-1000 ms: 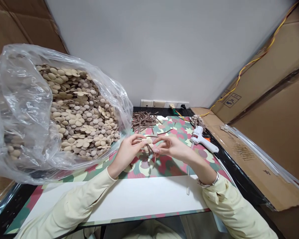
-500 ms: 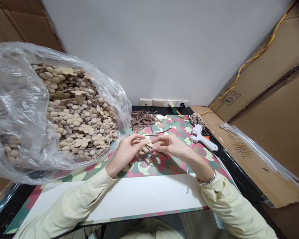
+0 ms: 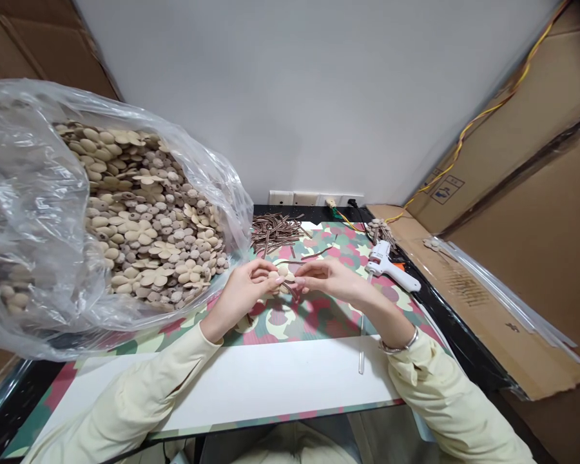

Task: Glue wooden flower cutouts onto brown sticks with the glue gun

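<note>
To the left of the glue gun (image 3: 389, 267), over the camouflage mat (image 3: 319, 316), two hands meet on one wooden flower piece (image 3: 279, 278).

- Left hand (image 3: 244, 293): thumb and fingers closed on the piece, gripping its left side.
- Right hand (image 3: 333, 280): thumb and forefinger pinched together at the piece's right edge; other fingers loosely curled. One bracelet (image 3: 399, 346) is on this wrist.
- A few brown strips (image 3: 294, 293) hang under the piece; their exact number cannot be read.

Item count:
- One white glue gun, lying on its side.
- One clear glue stick (image 3: 361, 348), nearer the person than the gun, lying across the edge of one white sheet (image 3: 251, 386).
- One open plastic bag (image 3: 38, 212), far left of the gun, holding wooden pieces too many to count.
- One loose pile of strips (image 3: 275, 231), left of the gun and nearer the wall.
- One small cluster of pieces (image 3: 381, 229), just behind the gun.

Change from half a second earlier: the strips then splayed out to the right beneath the right hand; they now sit gathered close under the piece. The gun, stick and bag have not moved.
</note>
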Demonstrator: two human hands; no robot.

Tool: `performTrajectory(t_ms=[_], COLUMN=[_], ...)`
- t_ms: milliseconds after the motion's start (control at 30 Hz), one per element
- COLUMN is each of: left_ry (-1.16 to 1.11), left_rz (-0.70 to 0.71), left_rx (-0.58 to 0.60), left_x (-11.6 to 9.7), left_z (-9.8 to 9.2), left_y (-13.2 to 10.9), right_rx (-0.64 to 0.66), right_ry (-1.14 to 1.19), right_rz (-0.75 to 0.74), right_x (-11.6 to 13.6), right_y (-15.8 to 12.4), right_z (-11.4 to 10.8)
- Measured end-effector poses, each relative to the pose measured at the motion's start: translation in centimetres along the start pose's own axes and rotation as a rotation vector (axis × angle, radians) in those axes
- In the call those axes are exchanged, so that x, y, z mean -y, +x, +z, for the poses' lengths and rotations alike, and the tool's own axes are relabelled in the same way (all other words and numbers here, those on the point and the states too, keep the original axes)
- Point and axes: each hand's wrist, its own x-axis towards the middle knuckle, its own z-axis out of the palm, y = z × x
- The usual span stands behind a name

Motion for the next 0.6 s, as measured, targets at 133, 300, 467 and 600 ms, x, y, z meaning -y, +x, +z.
performTrajectory(t_ms=[133, 300, 467, 600], left_ry=[-0.013, -0.064, -0.091, -0.091], left_rz=[0.003, 0.006, -0.02, -0.042], left_rx=[-0.03, -0.045, -0.021, -0.005], left_x=[-0.1, 0.1, 0.2, 0.0], left_z=[-0.3, -0.6, -1.0, -1.1], left_y=[0.1, 0.4, 0.6, 0.5], right_rx=[0.154, 0.199, 0.225, 0.226], right_ry=[0.05, 0.091, 0.013, -0.068], right_rz=[0.076, 0.163, 0.183, 0.182], right_x=[-0.4, -1.2, -1.1, -1.1], right_y=[-0.2, -0.2, -0.2, -0.2], right_z=[-0.2, -0.4, -1.1, -1.3])
